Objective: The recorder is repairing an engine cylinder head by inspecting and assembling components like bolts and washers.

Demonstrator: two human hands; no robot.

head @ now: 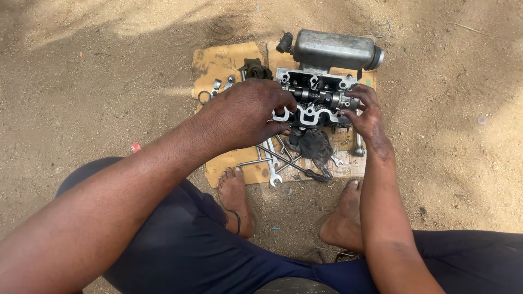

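Left hand [248,114] curled over the near left edge of the cylinder head [315,98], fingertips pressed onto its metal frame. Right hand [366,111] spread against the head's right end, fingers touching the camshaft area. Cylinder head sat on a cardboard sheet [220,62] on sandy ground, grey metal canister [333,49] just behind it. Wrenches [272,160] and a dark rag [315,146] lay just in front, bare feet nearby.

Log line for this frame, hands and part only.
left hand: on engine head, left side | right hand: fingers on its right end | head on cardboard | wrenches in front
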